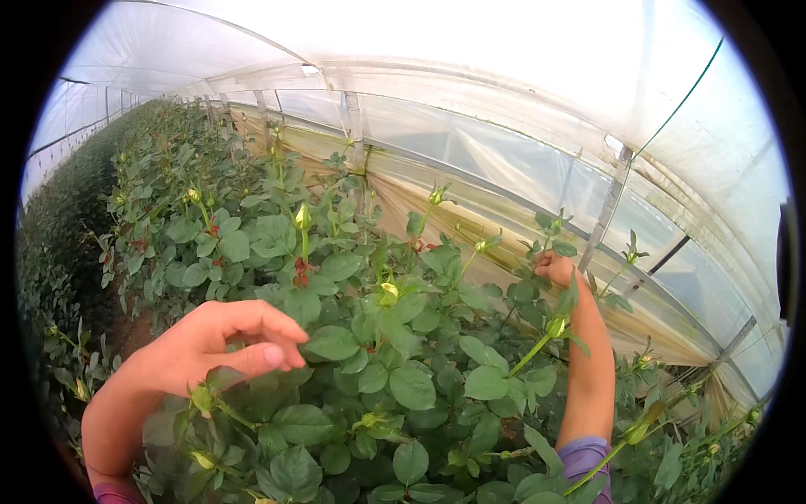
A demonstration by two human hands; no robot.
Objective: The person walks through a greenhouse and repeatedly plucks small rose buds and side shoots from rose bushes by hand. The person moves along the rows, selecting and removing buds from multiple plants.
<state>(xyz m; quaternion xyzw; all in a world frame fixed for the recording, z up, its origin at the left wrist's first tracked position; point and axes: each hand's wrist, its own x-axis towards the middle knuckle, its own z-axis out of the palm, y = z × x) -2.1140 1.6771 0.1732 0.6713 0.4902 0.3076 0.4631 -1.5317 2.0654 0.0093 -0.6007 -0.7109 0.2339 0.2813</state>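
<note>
Rose bushes with green leaves and pale yellow-green buds fill the space before me. My left hand is over the foliage at the left, fingers bent and thumb close beneath them; I see nothing held in it. A rose bud is just below that hand. My right arm reaches far out to the right side of the bed, where my right hand has its fingers curled at a leafy rose stem below a small bud. Leaves partly cover its fingertips, so the grip is unclear. Another bud stands beside the right forearm.
A plastic greenhouse wall with wooden posts runs along the right. A green cord slants down to one post. The rose row stretches away at the upper left, beside a narrow dark path and another planted row.
</note>
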